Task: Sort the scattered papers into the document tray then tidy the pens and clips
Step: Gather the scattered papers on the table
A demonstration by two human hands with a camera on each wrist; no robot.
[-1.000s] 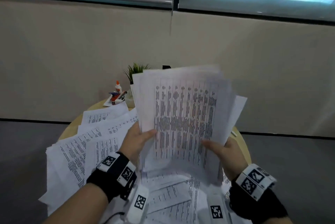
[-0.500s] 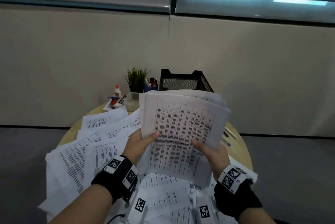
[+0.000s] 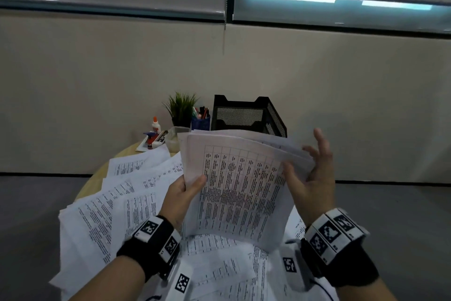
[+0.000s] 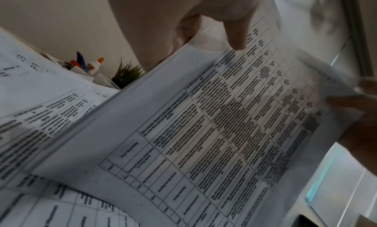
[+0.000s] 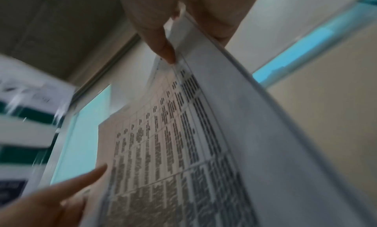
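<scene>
The left hand point(image 3: 181, 199) pinches the near-left edge of the sheaf of papers point(image 3: 240, 186), thumb pressed on the printed top sheet and the other fingers hidden beneath. The right hand point(image 3: 311, 180) is at the sheaf's right edge: its thumb lies on the top page while the fingers stand spread and mostly straight behind the edge — whether they press the back I cannot tell.

The sheaf hangs in the air above the loose sheets point(image 3: 117, 205) covering the round table point(image 3: 127, 152), and sits in front of the black mesh document tray point(image 3: 246, 115) at the far side. It curves and sags between the hands, its far edges fanned unevenly — thin, limp and light, and the pages probably slide on one another. It likely handles best gripped at both long edges with thumbs on top, squared before going in. Beside the tray stand a pen cup point(image 3: 200, 120) and a small plant point(image 3: 181, 109).
</scene>
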